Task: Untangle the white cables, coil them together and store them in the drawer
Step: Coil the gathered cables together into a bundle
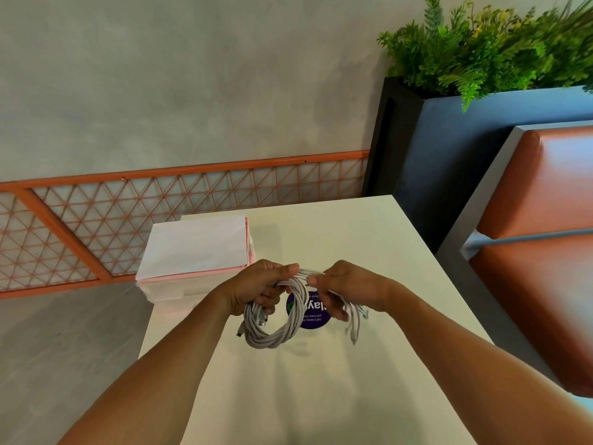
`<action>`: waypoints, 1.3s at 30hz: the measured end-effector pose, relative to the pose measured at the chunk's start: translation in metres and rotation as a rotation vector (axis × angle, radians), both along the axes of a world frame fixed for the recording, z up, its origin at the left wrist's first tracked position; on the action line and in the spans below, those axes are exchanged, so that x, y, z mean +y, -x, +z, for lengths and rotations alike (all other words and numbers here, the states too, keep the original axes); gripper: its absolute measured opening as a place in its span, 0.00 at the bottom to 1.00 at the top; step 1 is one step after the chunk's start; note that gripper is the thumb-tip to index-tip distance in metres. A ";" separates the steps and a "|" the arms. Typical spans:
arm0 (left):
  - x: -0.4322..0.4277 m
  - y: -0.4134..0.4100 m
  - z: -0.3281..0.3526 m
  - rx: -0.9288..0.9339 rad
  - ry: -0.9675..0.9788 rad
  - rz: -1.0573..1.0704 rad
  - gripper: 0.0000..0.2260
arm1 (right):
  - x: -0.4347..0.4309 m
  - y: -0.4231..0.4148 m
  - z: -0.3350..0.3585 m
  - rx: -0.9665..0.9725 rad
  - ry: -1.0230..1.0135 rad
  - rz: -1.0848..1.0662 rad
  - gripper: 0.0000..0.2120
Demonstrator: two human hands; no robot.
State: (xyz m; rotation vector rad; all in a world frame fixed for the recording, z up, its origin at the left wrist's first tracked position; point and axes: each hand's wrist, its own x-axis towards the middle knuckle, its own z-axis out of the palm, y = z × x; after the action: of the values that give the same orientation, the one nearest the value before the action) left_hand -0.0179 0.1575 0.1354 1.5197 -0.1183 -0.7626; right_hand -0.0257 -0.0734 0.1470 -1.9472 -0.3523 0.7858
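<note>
White cables (276, 319) coiled, twisted bundle, ends dangling.

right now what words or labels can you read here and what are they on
"lay": white letters, upside down, on the purple sticker on the white table, partly hidden behind the right hand and white cables.
Smaller lines on it: too blurred to read.
No other text.
</note>
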 end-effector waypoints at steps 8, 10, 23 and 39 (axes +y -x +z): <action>0.009 -0.003 -0.005 0.159 -0.010 0.055 0.21 | 0.009 -0.001 -0.015 -0.868 0.652 0.112 0.26; 0.010 -0.004 -0.006 0.160 0.027 0.084 0.21 | 0.011 -0.001 -0.016 -0.794 0.564 0.057 0.24; 0.023 -0.015 0.003 0.051 0.184 0.210 0.22 | -0.006 0.005 -0.011 0.589 -0.713 -0.012 0.10; 0.022 -0.018 -0.008 0.068 -0.108 0.311 0.22 | -0.011 -0.016 -0.020 -0.738 0.620 0.013 0.16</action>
State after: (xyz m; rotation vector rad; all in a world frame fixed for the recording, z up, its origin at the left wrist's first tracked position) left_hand 0.0003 0.1792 0.1274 1.5654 0.2092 -0.5769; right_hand -0.0095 -0.0845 0.1273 -2.7976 -0.6042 0.1392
